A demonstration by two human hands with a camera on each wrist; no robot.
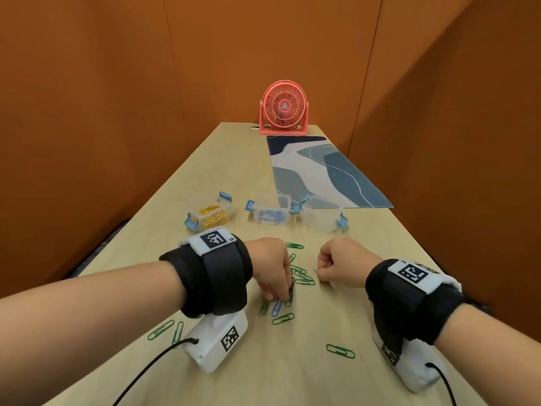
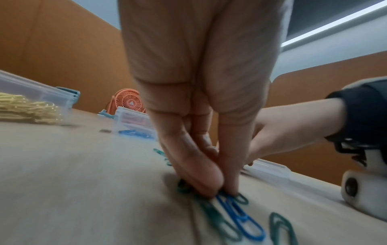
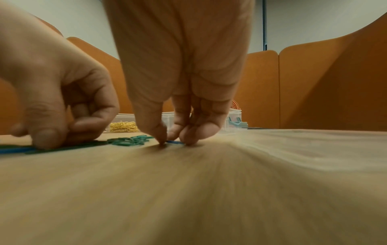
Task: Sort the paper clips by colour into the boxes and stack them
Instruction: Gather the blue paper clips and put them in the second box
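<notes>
Green paper clips (image 1: 301, 277) lie scattered on the wooden table (image 1: 292, 376), with a blue clip (image 1: 276, 308) among them. My left hand (image 1: 278, 297) pinches the end of that blue clip (image 2: 240, 217) against the table. My right hand (image 1: 320, 272) pinches another small blue clip (image 3: 175, 142) on the table with thumb and fingertips. Behind stand three clear boxes: one with gold clips (image 1: 212, 215), one with blue clips (image 1: 272, 213), one that looks empty (image 1: 320, 215).
A patterned blue mat (image 1: 319, 171) lies at the back right, with a pink fan (image 1: 283, 112) behind it. Orange partition walls (image 1: 87, 112) close in the table on three sides. Single green clips (image 1: 340, 351) lie near the front edge.
</notes>
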